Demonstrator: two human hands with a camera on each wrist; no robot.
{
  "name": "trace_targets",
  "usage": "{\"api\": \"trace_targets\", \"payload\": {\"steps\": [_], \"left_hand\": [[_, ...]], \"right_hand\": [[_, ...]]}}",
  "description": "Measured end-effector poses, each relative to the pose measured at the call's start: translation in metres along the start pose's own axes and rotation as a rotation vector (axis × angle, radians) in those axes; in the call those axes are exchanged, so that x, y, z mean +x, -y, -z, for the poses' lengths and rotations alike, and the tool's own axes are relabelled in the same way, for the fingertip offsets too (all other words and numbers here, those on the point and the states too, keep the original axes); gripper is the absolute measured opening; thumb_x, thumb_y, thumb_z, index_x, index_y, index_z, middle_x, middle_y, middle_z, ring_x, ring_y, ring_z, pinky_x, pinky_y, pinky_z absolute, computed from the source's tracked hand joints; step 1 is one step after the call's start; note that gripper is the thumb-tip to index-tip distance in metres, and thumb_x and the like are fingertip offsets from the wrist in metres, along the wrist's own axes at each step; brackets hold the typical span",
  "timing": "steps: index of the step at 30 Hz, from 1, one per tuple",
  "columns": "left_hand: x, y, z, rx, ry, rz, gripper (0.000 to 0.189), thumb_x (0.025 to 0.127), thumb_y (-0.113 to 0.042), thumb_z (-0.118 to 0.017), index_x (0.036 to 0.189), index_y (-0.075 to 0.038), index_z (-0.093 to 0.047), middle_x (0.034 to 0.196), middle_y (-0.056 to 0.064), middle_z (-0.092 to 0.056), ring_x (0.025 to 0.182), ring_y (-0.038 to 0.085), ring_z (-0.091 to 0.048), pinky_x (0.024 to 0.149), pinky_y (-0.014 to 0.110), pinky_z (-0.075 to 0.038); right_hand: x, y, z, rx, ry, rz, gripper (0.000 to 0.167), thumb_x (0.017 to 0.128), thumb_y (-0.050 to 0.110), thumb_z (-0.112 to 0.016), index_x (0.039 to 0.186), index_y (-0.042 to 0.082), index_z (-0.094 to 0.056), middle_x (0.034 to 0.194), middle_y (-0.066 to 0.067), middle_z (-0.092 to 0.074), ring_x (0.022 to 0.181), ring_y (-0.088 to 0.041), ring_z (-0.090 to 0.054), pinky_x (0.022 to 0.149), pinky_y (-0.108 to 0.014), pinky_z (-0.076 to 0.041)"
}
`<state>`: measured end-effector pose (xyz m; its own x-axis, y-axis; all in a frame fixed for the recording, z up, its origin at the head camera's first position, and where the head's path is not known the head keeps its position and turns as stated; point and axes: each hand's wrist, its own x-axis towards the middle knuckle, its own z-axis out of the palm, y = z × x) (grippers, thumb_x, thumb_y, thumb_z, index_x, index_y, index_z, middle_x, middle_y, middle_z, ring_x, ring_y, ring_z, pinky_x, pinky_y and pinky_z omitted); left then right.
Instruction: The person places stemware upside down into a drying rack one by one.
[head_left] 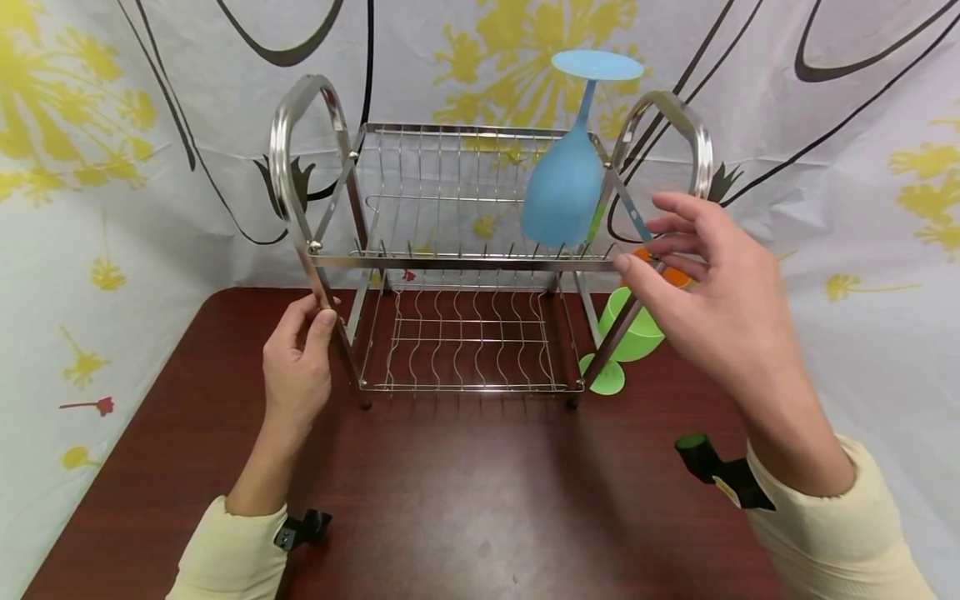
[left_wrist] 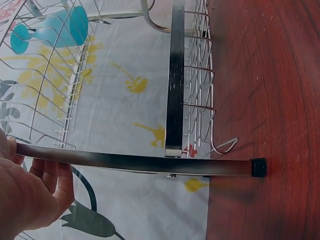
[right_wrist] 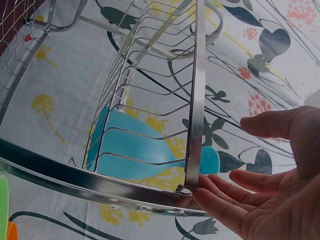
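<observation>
A two-tier metal dish rack stands on the dark red table. My left hand pinches its left front post between thumb and fingers, just below the upper tier; the left wrist view shows fingers behind that post. Beside the upper tier's right front corner is my right hand, fingers spread and bent slightly. In the right wrist view its fingertips are right at the corner, with the thumb apart. A blue plastic goblet sits upside down in the upper tier on the right, its round foot on top.
Behind the right post are a green goblet and an orange item, partly hidden by the rack and right hand. The lower wire tier holds nothing. A white patterned cloth hangs behind and beside the table.
</observation>
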<state>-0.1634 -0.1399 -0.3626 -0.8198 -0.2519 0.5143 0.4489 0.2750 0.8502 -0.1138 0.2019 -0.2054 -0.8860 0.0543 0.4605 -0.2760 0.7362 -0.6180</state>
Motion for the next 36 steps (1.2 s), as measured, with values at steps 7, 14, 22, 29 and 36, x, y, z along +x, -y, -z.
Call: {"api": "trace_targets", "payload": {"steps": [7,14,22,29,36], "left_hand": [[-0.001,-0.001,0.001,-0.001,-0.002,0.006,0.022,0.098,-0.013,-0.058,0.112,0.003,-0.066,0.091,-0.012,-0.062,0.084,0.007,-0.059,0.076,0.017,-0.047],[-0.001,-0.001,0.001,0.022,-0.001,0.002,0.022,0.098,-0.014,-0.057,0.112,0.001,-0.066,0.092,-0.014,-0.061,0.086,0.008,-0.058,0.077,0.018,-0.046],[-0.001,0.0,0.0,0.015,0.001,0.009,0.021,0.098,-0.013,-0.058,0.111,0.001,-0.066,0.092,-0.014,-0.061,0.085,0.008,-0.058,0.076,0.017,-0.046],[0.0,0.001,0.0,0.029,-0.014,0.009,0.02,0.097,-0.011,-0.059,0.111,0.002,-0.066,0.09,-0.013,-0.059,0.082,0.008,-0.056,0.074,0.015,-0.044],[0.0,0.0,-0.001,0.028,-0.014,0.006,0.021,0.097,-0.011,-0.059,0.111,0.003,-0.066,0.09,-0.014,-0.059,0.083,0.006,-0.056,0.076,0.016,-0.044]], "right_hand": [[-0.002,-0.005,0.0,0.046,-0.024,-0.022,0.053,0.087,0.022,-0.073,0.137,0.018,-0.054,0.117,-0.005,-0.061,0.103,-0.007,-0.058,0.092,-0.019,-0.05],[-0.007,-0.012,0.001,0.103,-0.054,-0.039,0.049,0.087,0.018,-0.072,0.133,0.017,-0.056,0.113,-0.001,-0.06,0.102,-0.007,-0.059,0.082,-0.008,-0.049],[-0.014,-0.021,-0.001,0.195,-0.132,-0.072,0.044,0.087,0.009,-0.071,0.129,0.014,-0.061,0.111,0.002,-0.063,0.1,-0.006,-0.063,0.08,-0.009,-0.05],[-0.02,-0.032,-0.006,0.266,-0.145,-0.111,0.044,0.086,0.005,-0.07,0.128,0.012,-0.061,0.108,0.003,-0.065,0.096,-0.004,-0.065,0.078,-0.011,-0.049],[-0.025,-0.04,-0.01,0.264,-0.143,-0.13,0.044,0.087,0.006,-0.07,0.129,0.012,-0.06,0.109,0.0,-0.065,0.094,-0.005,-0.066,0.078,-0.011,-0.05]]}}
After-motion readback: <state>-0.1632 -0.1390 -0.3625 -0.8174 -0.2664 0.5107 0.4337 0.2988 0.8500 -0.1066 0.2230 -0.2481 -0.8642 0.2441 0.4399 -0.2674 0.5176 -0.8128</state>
